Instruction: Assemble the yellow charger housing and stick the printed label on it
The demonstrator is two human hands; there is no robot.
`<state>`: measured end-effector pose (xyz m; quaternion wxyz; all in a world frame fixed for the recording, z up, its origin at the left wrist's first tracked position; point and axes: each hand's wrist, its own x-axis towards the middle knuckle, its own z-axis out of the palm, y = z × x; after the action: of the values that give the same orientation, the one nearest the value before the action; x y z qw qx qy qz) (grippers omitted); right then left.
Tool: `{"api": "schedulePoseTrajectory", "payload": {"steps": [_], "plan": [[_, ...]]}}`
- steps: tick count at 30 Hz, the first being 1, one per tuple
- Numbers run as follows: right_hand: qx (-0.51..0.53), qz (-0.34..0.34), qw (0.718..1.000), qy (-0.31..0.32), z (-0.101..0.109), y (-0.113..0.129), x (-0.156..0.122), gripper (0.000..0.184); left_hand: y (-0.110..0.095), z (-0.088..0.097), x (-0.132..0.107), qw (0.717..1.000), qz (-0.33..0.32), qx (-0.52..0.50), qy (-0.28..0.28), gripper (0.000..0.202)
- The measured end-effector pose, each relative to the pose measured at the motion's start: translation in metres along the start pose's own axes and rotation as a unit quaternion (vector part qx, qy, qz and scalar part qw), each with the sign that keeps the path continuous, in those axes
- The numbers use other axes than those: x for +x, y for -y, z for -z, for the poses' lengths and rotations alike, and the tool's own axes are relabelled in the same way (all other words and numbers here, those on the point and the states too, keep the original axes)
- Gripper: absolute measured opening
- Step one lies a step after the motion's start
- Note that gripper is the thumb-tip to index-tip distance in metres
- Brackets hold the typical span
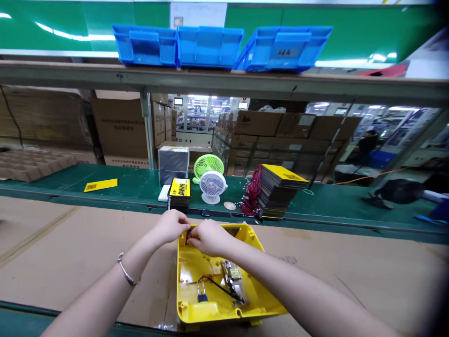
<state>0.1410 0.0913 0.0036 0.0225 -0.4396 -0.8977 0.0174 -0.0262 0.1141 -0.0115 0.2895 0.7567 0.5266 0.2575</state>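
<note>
An open yellow plastic housing [201,312] sits on the cardboard in front of me. Inside it lie a circuit board [232,281] and a black socket [202,297] joined by dark wires. My left hand [171,226] is closed, its fingertips pinched at the housing's far left corner. Beside it my right hand [210,238] reaches over the far rim, fingers curled down inside that corner. What either hand pinches is hidden. A dark strip [232,231] shows along the far inner wall, to the right of my right hand.
Behind the housing stand a stack of yellow-topped panels [280,194] with red wires [250,196], a smaller stack [179,192], a white fan [212,185] and a green fan [206,164]. A yellow panel [100,185] lies left. Blue bins [210,47] line the shelf above.
</note>
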Motion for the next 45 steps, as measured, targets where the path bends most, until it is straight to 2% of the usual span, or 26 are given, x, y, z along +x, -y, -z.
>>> {"api": "schedulePoseTrajectory", "payload": {"steps": [4,8,13,17,20,23,25,27,30,34,37,39,41,43,45], "plan": [[0.02,0.055,0.998,-0.005,-0.002,0.006,-0.003,0.02,0.005,0.011,0.005,0.998,0.0,-0.008,0.067,0.013],[0.045,0.084,0.995,0.003,-0.001,0.005,-0.008,0.019,0.005,0.014,0.011,0.995,0.009,0.011,0.102,0.023],[0.06,0.064,0.995,0.05,0.013,-0.002,-0.021,0.019,0.0,0.014,0.015,0.993,-0.005,0.023,0.116,0.029],[0.073,0.048,0.996,0.018,0.029,-0.015,-0.033,0.021,0.0,0.014,0.015,0.992,-0.006,0.018,0.125,0.029],[0.079,0.038,0.995,-0.054,0.033,-0.034,-0.041,0.022,0.001,0.013,0.016,0.993,-0.005,0.018,0.119,0.03],[0.036,-0.009,0.992,-0.117,0.027,-0.058,-0.048,0.022,0.001,0.009,0.016,0.994,-0.011,0.017,0.111,0.029],[-0.016,-0.061,0.993,-0.103,0.017,-0.072,-0.052,0.025,-0.001,0.004,0.016,0.995,-0.017,0.018,0.094,0.027],[-0.052,-0.099,0.991,-0.072,0.008,-0.081,-0.054,0.017,-0.003,-0.002,0.015,0.997,-0.023,0.021,0.064,0.025],[-0.068,-0.119,0.988,-0.067,0.002,-0.086,-0.058,0.009,-0.006,-0.008,0.009,0.999,-0.029,0.02,0.026,0.022],[-0.075,-0.11,0.986,-0.096,0.012,-0.082,-0.066,0.011,-0.017,-0.001,-0.005,0.999,-0.041,0.014,0.007,0.023],[-0.079,-0.091,0.977,-0.175,0.023,-0.08,-0.074,0.015,-0.032,0.011,-0.021,0.998,-0.051,0.02,-0.023,0.026],[-0.091,-0.071,0.965,-0.237,0.026,-0.08,-0.081,0.019,-0.041,0.018,-0.032,0.995,-0.08,0.039,-0.052,0.026],[-0.099,-0.047,0.957,-0.27,0.026,-0.079,-0.089,0.021,-0.047,0.024,-0.041,0.988,-0.116,0.066,-0.075,0.028],[-0.08,-0.02,0.956,-0.282,0.024,-0.077,-0.099,0.02,-0.046,0.029,-0.048,0.987,-0.132,0.071,-0.065,0.031],[-0.029,-0.006,0.959,-0.282,0.021,-0.072,-0.11,0.016,-0.041,0.034,-0.053,0.991,-0.126,0.044,-0.001,0.033]]}}
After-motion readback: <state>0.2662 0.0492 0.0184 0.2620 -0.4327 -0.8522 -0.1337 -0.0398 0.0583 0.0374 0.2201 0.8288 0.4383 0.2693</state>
